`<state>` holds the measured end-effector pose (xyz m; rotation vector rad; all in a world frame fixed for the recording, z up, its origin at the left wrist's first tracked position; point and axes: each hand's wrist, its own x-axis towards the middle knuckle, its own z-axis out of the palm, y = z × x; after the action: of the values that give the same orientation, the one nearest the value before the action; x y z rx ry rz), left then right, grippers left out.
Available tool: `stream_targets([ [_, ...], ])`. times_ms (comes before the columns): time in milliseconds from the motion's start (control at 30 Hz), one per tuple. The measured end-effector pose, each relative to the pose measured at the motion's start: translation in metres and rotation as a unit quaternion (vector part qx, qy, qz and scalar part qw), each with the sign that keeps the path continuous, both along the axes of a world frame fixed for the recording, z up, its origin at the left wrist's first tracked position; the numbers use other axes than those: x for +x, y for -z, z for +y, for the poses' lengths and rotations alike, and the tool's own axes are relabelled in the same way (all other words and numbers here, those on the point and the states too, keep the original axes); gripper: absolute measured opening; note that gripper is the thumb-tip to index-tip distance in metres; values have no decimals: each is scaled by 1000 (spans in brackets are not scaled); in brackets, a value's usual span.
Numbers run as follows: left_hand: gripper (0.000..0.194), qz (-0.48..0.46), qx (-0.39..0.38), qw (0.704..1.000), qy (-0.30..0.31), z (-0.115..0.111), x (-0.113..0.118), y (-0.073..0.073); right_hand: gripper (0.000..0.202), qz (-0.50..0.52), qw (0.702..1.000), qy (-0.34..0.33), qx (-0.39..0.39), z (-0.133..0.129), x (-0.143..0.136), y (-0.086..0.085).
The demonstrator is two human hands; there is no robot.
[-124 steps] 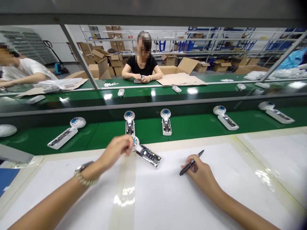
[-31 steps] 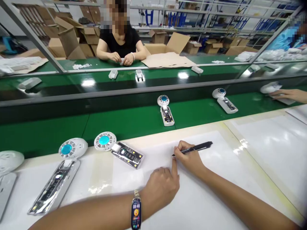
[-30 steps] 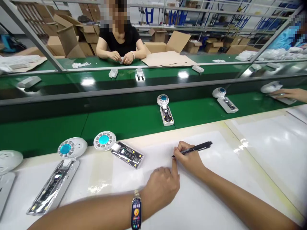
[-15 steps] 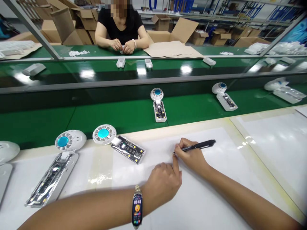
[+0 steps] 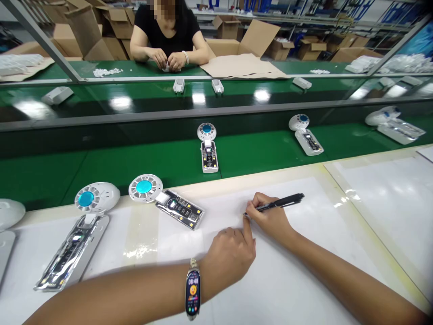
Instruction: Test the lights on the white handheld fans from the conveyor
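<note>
My right hand [image 5: 267, 213] grips a black pen [image 5: 287, 201], its tip pointing down and left onto the white work surface [image 5: 287, 275]. My left hand [image 5: 233, 250] rests beside it, back upward, most fingers curled under and the index finger stretched to the pen tip. Whatever the left fingers may hold is hidden beneath them. Left of my hands lies a white device [image 5: 181, 208] with a round blue-centred head and a clear body over a dark circuit board. A similar device [image 5: 72, 253] lies farther left, partly behind my left forearm.
Beyond the work surface, a green conveyor belt [image 5: 152, 155] carries an upright-facing device [image 5: 209, 155] and another device [image 5: 308, 141]. White housings [image 5: 217, 86] lie on the strip behind the rail. A co-worker [image 5: 167, 34] sits opposite, hands together, near cardboard boxes [image 5: 259, 38].
The devices on the green belt have shifted left, while the white housings behind the rail have shifted right. Both my hands stay nearly in place, the pen still gripped.
</note>
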<state>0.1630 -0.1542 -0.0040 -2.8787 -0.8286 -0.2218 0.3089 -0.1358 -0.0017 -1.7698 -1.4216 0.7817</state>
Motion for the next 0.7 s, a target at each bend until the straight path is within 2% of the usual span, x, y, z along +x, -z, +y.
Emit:
stream_targets([
  [700, 42, 0, 6, 1000, 0, 1, 1, 1, 26, -5, 999, 29, 16, 1, 0, -3],
])
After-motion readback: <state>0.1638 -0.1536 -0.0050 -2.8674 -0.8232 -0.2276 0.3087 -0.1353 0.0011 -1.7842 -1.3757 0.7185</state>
